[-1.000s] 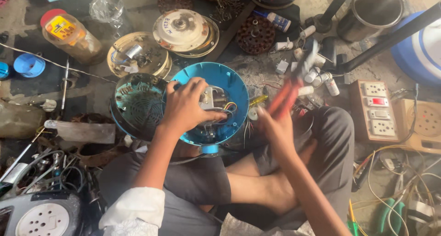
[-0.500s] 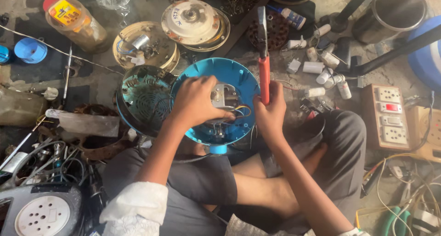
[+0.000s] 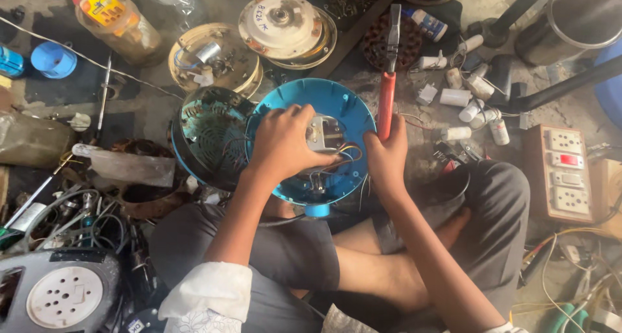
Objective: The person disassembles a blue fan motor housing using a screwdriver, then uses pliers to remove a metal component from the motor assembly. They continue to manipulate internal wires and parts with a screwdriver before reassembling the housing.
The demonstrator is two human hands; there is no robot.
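Observation:
A round blue fan housing (image 3: 350, 113) rests on my lap, open side up, with a small grey box and coloured wires (image 3: 327, 138) inside. My left hand (image 3: 282, 142) lies over its middle, fingers on the grey box. My right hand (image 3: 387, 155) rests at the housing's right rim and grips red-handled pliers (image 3: 387, 93), whose grey jaws point away from me. A dark teal motor shell (image 3: 210, 135) touches the housing on the left.
Around me lie cream fan covers (image 3: 282, 22), a brown rotor (image 3: 382, 41), several white capacitors (image 3: 466, 96), a wooden socket board (image 3: 564, 171), a plastic jar (image 3: 113, 19), a steel pot (image 3: 583, 15), tangled wires and tools at left, and a grey casing (image 3: 58, 294).
My right hand has brought the pliers from a blurred swing at the right to the housing's rim, upright. My left hand has stayed on the housing.

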